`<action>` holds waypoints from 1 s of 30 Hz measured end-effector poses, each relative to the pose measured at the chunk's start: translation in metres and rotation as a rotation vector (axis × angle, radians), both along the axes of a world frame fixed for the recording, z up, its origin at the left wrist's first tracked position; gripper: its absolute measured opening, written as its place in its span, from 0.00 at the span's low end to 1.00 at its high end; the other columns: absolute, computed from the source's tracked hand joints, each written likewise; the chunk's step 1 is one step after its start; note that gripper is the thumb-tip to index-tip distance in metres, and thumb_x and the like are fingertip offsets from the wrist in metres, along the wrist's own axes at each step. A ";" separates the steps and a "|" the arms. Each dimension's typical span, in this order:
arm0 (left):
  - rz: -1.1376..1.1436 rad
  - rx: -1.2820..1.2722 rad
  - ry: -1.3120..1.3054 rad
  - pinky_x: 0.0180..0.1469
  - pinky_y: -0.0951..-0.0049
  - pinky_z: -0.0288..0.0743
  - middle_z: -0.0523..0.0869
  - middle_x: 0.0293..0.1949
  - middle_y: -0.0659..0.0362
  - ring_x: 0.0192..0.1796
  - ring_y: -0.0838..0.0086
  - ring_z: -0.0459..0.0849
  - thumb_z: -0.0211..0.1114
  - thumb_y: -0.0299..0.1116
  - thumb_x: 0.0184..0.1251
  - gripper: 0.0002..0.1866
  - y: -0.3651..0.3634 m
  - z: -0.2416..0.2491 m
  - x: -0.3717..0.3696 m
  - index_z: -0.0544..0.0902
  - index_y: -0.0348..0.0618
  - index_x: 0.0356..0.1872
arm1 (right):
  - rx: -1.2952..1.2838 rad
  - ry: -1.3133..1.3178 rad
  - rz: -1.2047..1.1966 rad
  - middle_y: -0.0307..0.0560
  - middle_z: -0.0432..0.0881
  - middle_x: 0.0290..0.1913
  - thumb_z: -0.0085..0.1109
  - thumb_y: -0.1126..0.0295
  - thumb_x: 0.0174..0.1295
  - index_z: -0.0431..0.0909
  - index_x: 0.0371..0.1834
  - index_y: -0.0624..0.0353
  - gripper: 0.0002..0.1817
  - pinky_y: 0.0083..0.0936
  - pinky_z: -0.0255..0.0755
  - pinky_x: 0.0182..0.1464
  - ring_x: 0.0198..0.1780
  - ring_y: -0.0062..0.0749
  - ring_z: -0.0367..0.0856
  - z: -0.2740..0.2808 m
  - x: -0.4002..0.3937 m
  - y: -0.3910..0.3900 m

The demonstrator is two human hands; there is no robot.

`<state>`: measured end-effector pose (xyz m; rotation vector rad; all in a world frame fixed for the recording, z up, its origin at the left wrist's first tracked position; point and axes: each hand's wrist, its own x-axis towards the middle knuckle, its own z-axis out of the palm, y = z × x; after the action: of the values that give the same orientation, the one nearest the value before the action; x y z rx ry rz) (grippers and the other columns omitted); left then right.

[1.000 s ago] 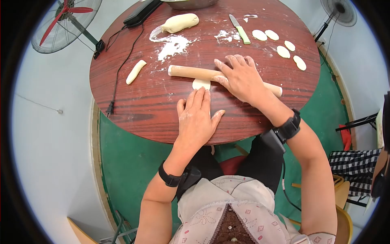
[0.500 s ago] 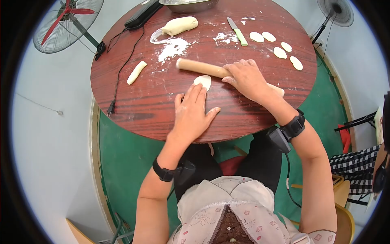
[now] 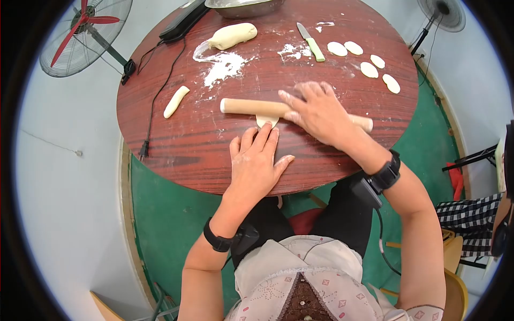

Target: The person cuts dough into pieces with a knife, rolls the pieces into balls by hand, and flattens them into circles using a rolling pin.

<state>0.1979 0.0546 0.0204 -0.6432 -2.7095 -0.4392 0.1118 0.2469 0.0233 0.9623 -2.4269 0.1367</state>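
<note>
At frame centre, the right hand (image 3: 317,112) presses flat and open on the rolling pin (image 3: 251,107); the left hand (image 3: 256,160), open too, fingertips the dough disc (image 3: 266,121) on the worktop (image 3: 187,144).

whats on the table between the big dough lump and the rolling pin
In the head view, a patch of spilled flour lies between the dough lump and the rolling pin.

One head-worn camera looks steeply down at the round table (image 3: 176,155).
</note>
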 end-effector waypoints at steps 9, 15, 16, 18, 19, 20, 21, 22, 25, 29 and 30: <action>0.061 0.031 0.042 0.62 0.55 0.56 0.73 0.60 0.47 0.62 0.55 0.68 0.66 0.48 0.60 0.33 0.009 -0.006 -0.010 0.73 0.31 0.59 | -0.043 0.006 -0.029 0.47 0.76 0.47 0.57 0.52 0.62 0.74 0.58 0.58 0.27 0.41 0.65 0.53 0.52 0.41 0.73 -0.006 0.012 -0.001; -0.016 0.034 -0.071 0.63 0.55 0.56 0.74 0.61 0.49 0.65 0.58 0.68 0.66 0.45 0.61 0.30 0.001 0.007 -0.017 0.74 0.34 0.58 | -0.064 -0.185 -0.059 0.48 0.79 0.42 0.59 0.56 0.61 0.76 0.49 0.58 0.19 0.38 0.67 0.50 0.48 0.42 0.77 0.002 -0.011 0.011; -0.080 0.040 -0.084 0.64 0.54 0.56 0.74 0.62 0.50 0.66 0.58 0.68 0.65 0.45 0.61 0.29 -0.004 0.008 -0.020 0.75 0.35 0.58 | -0.117 -0.145 -0.064 0.48 0.80 0.40 0.58 0.57 0.62 0.76 0.49 0.58 0.18 0.39 0.67 0.49 0.46 0.43 0.78 0.003 -0.011 0.013; -0.207 0.056 -0.112 0.65 0.54 0.55 0.74 0.63 0.51 0.68 0.59 0.66 0.65 0.44 0.61 0.27 -0.018 0.009 -0.026 0.76 0.37 0.57 | -0.147 -0.170 -0.055 0.48 0.80 0.40 0.57 0.57 0.63 0.75 0.48 0.58 0.18 0.39 0.67 0.49 0.46 0.43 0.78 0.009 -0.005 0.020; -0.246 0.053 -0.125 0.65 0.54 0.55 0.74 0.63 0.52 0.69 0.58 0.66 0.65 0.44 0.61 0.27 -0.024 0.009 -0.028 0.77 0.38 0.57 | -0.163 -0.184 -0.054 0.48 0.80 0.40 0.57 0.57 0.63 0.75 0.48 0.58 0.18 0.39 0.67 0.49 0.46 0.43 0.78 0.014 0.000 0.022; -0.288 0.048 -0.138 0.66 0.53 0.54 0.74 0.63 0.52 0.69 0.58 0.65 0.65 0.43 0.61 0.26 -0.028 0.009 -0.030 0.77 0.38 0.57 | -0.150 -0.206 -0.049 0.48 0.80 0.40 0.57 0.57 0.63 0.75 0.49 0.58 0.18 0.39 0.68 0.49 0.45 0.43 0.78 0.017 0.006 0.024; -0.331 0.042 -0.150 0.67 0.53 0.54 0.74 0.64 0.52 0.70 0.57 0.64 0.66 0.43 0.61 0.25 -0.029 0.009 -0.031 0.78 0.39 0.56 | -0.138 -0.225 -0.045 0.48 0.80 0.39 0.57 0.57 0.63 0.75 0.49 0.58 0.18 0.39 0.68 0.49 0.45 0.43 0.78 0.020 0.013 0.026; -0.311 0.006 -0.086 0.65 0.52 0.55 0.75 0.62 0.52 0.68 0.56 0.66 0.67 0.43 0.59 0.25 -0.027 0.011 -0.027 0.79 0.40 0.55 | -0.128 -0.245 -0.041 0.49 0.80 0.39 0.57 0.57 0.63 0.75 0.49 0.59 0.18 0.39 0.68 0.48 0.45 0.43 0.78 0.021 0.019 0.028; -0.202 -0.030 0.036 0.63 0.52 0.57 0.75 0.59 0.52 0.65 0.55 0.67 0.68 0.44 0.57 0.26 -0.011 0.010 -0.006 0.78 0.41 0.55 | -0.078 -0.301 -0.026 0.48 0.80 0.37 0.57 0.58 0.63 0.75 0.49 0.59 0.18 0.39 0.68 0.48 0.43 0.44 0.78 0.015 0.039 0.028; -0.050 0.052 0.009 0.61 0.52 0.58 0.73 0.59 0.48 0.63 0.55 0.68 0.68 0.46 0.57 0.30 0.012 0.001 0.011 0.77 0.37 0.56 | -0.035 -0.001 -0.044 0.49 0.78 0.40 0.56 0.55 0.63 0.74 0.57 0.59 0.24 0.38 0.65 0.50 0.46 0.43 0.75 0.006 0.038 0.020; 0.005 0.019 0.051 0.61 0.53 0.58 0.73 0.59 0.47 0.62 0.53 0.67 0.67 0.47 0.58 0.31 0.015 -0.003 0.010 0.76 0.35 0.57 | 0.005 0.003 -0.090 0.50 0.76 0.43 0.52 0.52 0.66 0.73 0.60 0.58 0.26 0.37 0.64 0.51 0.49 0.41 0.73 0.005 0.029 0.020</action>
<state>0.2079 0.0699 0.0176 -0.6339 -2.6547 -0.4408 0.1412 0.2668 0.0286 0.8535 -2.4642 0.0970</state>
